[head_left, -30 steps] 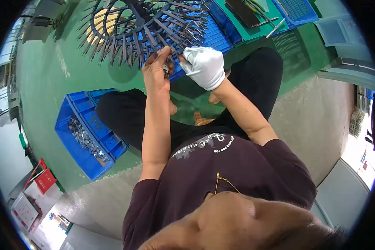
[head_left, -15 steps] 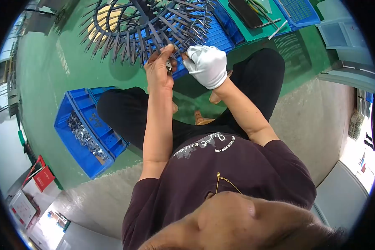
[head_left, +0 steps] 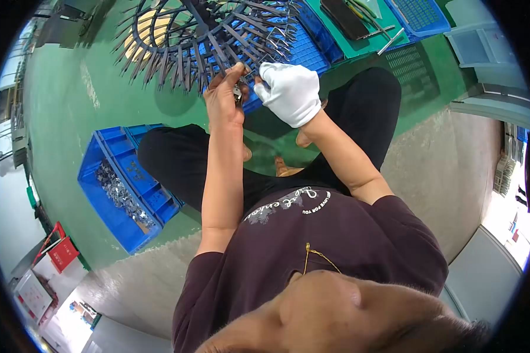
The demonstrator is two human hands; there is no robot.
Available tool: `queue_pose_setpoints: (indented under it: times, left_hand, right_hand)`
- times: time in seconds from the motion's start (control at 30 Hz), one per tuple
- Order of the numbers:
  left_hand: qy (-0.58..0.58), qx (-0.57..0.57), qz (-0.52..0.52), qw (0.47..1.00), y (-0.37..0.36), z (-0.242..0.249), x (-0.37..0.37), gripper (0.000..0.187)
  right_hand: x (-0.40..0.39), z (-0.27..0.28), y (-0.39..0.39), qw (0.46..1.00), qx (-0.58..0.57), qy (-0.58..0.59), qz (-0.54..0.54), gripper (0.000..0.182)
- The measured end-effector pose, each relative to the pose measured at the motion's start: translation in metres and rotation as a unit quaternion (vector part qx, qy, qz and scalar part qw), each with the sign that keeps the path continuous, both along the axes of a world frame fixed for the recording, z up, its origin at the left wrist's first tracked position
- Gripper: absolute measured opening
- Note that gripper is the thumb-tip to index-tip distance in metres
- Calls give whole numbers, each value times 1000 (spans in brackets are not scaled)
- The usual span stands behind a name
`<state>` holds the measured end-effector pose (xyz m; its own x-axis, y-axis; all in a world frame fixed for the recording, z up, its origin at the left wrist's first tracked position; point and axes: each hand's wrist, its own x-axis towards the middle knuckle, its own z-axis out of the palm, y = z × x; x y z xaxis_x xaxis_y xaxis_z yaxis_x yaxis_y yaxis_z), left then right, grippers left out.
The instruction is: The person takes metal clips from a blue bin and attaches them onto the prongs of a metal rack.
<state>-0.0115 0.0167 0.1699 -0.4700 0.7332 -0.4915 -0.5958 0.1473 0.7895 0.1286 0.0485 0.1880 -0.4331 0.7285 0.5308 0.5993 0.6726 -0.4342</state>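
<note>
Green floor (head_left: 70, 112) under blue crate (head_left: 123, 188)

Bright, even overhead light; soft shadows fall just below the grip. Fisheye bends the edges into a black ring, with overexposed glare at the lower corners.

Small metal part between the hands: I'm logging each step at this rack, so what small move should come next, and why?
Probably slip the small metal part onto a free prong of the dark rack. The bare left hand pinches it at the prong tips, and the gloved right hand meets it there.
</note>
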Motion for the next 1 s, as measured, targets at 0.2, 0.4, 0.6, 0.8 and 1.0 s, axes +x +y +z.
queue_pose_setpoints:
  times: [0.2,0.4,0.6,0.8,1.0]
  left_hand:
    - [3,2,6,1000,0,0,1,17]
    - [0,10,10,1000,0,1,2,19]
    - [-1,10,13,1000,0,-4,2,19]
    - [-36,33,9,999,-23,11,4,23]
    - [-275,161,-54,946,-80,-15,-10,30]
  right_hand:
    - [0,0,-1,1000,-18,9,9,15]
    - [-2,4,0,999,-36,-7,-6,17]
    - [-2,2,0,999,-46,-7,-10,17]
    - [0,1,-2,999,-53,13,-1,17]
    - [20,-1,-33,943,-316,85,67,19]
